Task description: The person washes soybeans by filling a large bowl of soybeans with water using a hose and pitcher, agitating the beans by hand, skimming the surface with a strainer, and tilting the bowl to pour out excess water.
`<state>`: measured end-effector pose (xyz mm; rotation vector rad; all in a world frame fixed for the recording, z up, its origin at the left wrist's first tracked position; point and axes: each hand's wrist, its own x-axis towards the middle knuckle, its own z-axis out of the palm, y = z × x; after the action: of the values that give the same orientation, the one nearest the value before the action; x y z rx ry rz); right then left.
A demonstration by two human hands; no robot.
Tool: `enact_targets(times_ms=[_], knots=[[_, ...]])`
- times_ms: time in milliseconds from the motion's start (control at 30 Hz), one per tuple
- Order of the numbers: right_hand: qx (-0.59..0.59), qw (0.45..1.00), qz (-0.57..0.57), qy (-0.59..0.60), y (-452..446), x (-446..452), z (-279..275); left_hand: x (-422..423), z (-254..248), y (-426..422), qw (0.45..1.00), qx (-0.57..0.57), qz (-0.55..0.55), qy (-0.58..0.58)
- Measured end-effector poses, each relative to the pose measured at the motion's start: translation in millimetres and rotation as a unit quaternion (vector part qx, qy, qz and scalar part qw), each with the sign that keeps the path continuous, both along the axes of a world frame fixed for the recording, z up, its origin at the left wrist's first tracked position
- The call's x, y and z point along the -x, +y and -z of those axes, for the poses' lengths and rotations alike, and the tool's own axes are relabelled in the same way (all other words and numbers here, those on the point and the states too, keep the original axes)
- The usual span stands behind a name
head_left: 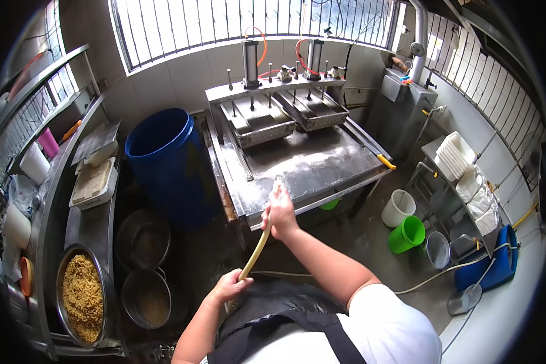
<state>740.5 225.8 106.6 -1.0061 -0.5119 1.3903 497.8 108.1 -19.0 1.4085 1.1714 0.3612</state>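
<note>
A pale yellow hose (258,252) runs up between my two hands. Near my waist, my left hand (229,286) is closed around its lower part. Farther forward, my right hand (279,213) grips the hose close to its end, which points at the metal table (267,159) of a press. Water spreads whitish and shiny over that tabletop. Behind it stand two press heads with perforated metal trays (267,134) under upright cylinders (250,64).
A tall blue barrel (164,136) stands left of the press. Metal pots (147,297) and a bowl of yellowish crumbly food (83,297) are at lower left. On the right are a green bucket (406,235), a white bucket (398,208) and a rack with white trays (455,156).
</note>
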Motion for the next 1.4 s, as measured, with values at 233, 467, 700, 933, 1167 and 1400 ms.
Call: enact_targets(times_ms=[233, 467, 700, 933, 1167, 1400], knots=[[0.031, 0.998, -0.004, 0.055, 16.7, -118.2, -14.6, 110.0, 57.2, -33.5, 0.922, -0.161, -0.105, 0.335], [0.195, 0.979, -0.041, 0.030, -5.6, -194.0, 119.3, 116.3, 52.9, -84.4, 0.879, -0.242, -0.149, 0.382], [0.335, 0.940, -0.041, -0.056, -71.3, -189.4, 199.2, 82.3, -19.1, -152.9, 0.840, -0.161, -0.167, 0.490], [0.152, 0.961, -0.140, -0.184, -43.3, -158.5, 134.2, 55.4, -4.8, -219.5, 0.835, -0.104, -0.239, 0.484], [0.049, 0.958, -0.144, -0.245, 5.0, -147.9, 104.1, 12.1, -32.1, -264.2, 0.822, -0.103, -0.276, 0.487], [-0.040, 0.955, -0.097, -0.276, 23.2, -133.5, 96.4, -0.1, -37.9, -283.7, 0.825, -0.084, -0.375, 0.416]])
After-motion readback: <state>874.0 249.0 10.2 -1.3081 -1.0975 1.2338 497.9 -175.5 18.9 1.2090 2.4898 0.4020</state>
